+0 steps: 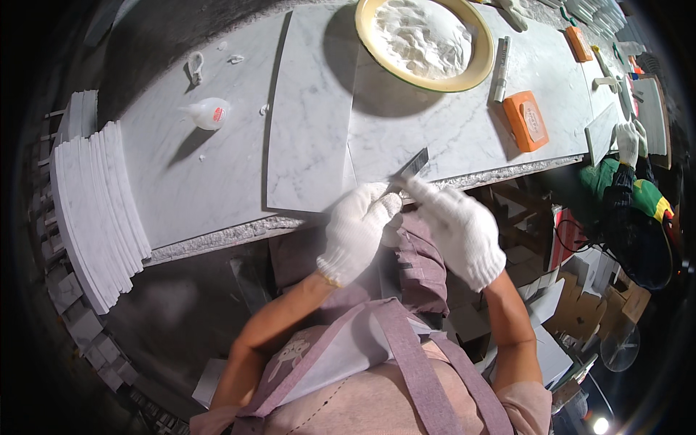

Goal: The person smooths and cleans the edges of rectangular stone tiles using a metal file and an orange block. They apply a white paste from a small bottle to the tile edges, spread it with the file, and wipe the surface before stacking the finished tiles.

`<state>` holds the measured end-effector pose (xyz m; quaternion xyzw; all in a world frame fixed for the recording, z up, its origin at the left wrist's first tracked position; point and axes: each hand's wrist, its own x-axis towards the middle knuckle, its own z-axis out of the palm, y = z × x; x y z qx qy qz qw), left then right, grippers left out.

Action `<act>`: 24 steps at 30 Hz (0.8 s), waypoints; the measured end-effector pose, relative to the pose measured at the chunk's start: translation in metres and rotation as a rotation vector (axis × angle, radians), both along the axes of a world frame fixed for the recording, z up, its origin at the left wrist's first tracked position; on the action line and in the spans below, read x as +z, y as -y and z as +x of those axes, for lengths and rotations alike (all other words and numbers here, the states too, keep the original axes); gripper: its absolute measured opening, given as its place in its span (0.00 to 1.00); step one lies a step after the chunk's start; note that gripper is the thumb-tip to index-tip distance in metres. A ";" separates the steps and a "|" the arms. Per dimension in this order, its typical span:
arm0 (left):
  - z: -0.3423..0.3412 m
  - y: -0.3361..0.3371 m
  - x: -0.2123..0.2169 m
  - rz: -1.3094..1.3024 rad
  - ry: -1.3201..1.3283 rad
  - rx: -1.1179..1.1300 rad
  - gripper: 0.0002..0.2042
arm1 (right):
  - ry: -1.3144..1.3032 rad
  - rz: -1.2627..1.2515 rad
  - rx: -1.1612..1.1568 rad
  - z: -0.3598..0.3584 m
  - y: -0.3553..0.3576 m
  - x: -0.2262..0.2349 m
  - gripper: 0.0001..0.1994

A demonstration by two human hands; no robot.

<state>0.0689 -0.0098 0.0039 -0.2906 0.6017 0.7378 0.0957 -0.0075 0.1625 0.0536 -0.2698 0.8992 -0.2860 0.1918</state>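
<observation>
My left hand (357, 233), in a white knitted glove, is closed on a flat metal scraper (415, 164) at the near edge of the table. The scraper's dark, straight-ended blade points up and to the right; its lower part is hidden by the glove. My right hand (465, 233), gloved alike, has its fingertips against the side of the blade. Motion blurs those fingers, so how they are closed is unclear. Just beyond both hands lies a pale grey-veined marble slab (308, 119).
A cream basin (482, 61) of white powder (420, 36) stands on the slabs. Right of it are a white marker (502, 69) and an orange box (525, 121). At left are a squeeze bottle (210, 114) and stacked tiles (94, 210). Another person's gloved hand (627, 141) is far right.
</observation>
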 end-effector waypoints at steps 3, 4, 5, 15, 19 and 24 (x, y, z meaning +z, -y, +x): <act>0.001 -0.001 -0.002 0.071 0.060 0.026 0.11 | -0.052 0.040 0.020 -0.001 -0.001 0.002 0.23; 0.001 -0.001 -0.003 0.020 -0.005 0.030 0.11 | -0.043 0.037 0.074 -0.001 -0.002 0.003 0.24; 0.000 -0.001 -0.003 -0.001 -0.036 0.032 0.11 | 0.014 0.050 0.169 -0.002 -0.001 0.001 0.25; -0.005 0.002 0.006 0.140 0.091 0.037 0.12 | 0.026 -0.040 -0.094 0.009 0.005 -0.023 0.30; -0.005 0.003 0.012 0.187 0.164 0.043 0.12 | -0.008 -0.034 -0.185 0.012 0.006 -0.030 0.26; -0.005 0.000 0.009 0.198 0.127 0.061 0.13 | 0.061 -0.156 -0.201 0.011 0.008 -0.027 0.22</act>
